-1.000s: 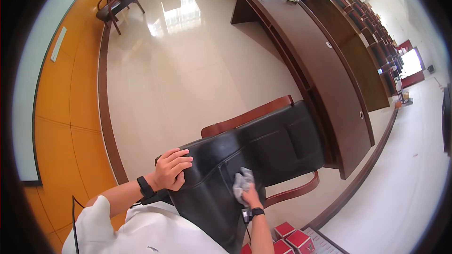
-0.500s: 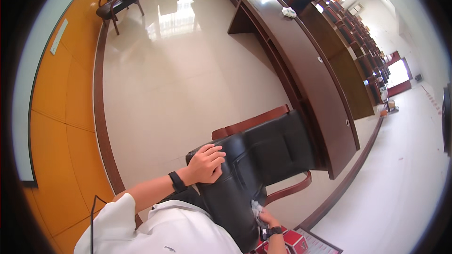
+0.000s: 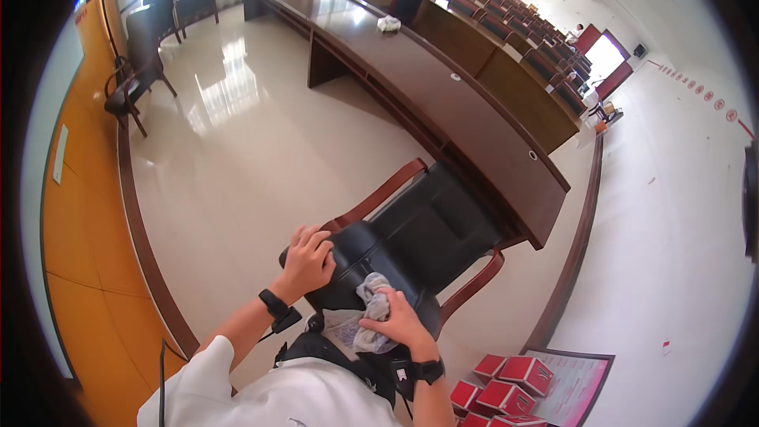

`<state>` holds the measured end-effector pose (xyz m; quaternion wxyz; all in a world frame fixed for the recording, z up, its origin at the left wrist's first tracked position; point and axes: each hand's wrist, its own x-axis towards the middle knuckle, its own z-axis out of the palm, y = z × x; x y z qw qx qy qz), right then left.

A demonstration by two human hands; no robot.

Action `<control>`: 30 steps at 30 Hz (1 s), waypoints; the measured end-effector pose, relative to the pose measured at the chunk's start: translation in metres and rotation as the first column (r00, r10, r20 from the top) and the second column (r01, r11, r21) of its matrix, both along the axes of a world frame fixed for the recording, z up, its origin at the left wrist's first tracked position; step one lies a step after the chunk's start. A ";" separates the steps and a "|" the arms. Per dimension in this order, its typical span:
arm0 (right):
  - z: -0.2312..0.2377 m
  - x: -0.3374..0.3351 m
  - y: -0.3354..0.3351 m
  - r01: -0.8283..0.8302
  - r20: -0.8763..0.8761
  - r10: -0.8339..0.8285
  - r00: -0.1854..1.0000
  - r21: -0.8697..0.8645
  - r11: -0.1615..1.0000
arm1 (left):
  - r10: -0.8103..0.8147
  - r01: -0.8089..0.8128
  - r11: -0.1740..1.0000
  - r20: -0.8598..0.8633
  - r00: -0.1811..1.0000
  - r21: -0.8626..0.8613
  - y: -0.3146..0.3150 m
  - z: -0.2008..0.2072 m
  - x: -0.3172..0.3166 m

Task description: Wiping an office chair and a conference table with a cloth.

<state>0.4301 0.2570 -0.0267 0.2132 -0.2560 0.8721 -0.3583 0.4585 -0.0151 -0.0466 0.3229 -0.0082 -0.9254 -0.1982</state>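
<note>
A black leather armchair (image 3: 447, 221) with reddish wooden armrests stands in front of me, close against the long desk. My left hand (image 3: 307, 262) grips the left side of its backrest, fingers bent over the edge. In my right hand (image 3: 402, 319) is a crumpled grey-white cloth (image 3: 371, 292), pressed against the backrest near its middle. One end of the cloth hangs down toward me. Both wrists wear black bands.
A long dark wooden desk (image 3: 443, 103) runs from the right toward the far left, with a white crumpled bundle (image 3: 388, 24) on it. Red boxes (image 3: 506, 397) and a framed board (image 3: 581, 379) are at lower right. More chairs (image 3: 134, 63) stand far left; rows of seats lie beyond.
My right hand has brought the cloth from the chair's right side to the middle of its backrest. My left hand stays on the backrest. The view has tilted up, showing more of the room.
</note>
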 end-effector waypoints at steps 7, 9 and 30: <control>-0.041 0.020 0.092 -0.063 0.212 0.051 0.976 0.050 0.997 | 0.275 -0.272 0.962 0.141 0.951 -0.040 0.119 0.001 0.061; -0.081 0.017 0.140 0.081 0.441 -0.094 0.893 0.047 0.996 | 0.401 -0.396 0.915 0.233 0.886 -0.071 0.176 -0.010 0.070; -0.314 0.181 0.556 0.229 0.537 -0.567 0.625 0.568 0.791 | 0.852 -0.911 0.412 0.350 0.389 0.009 0.217 -0.067 0.101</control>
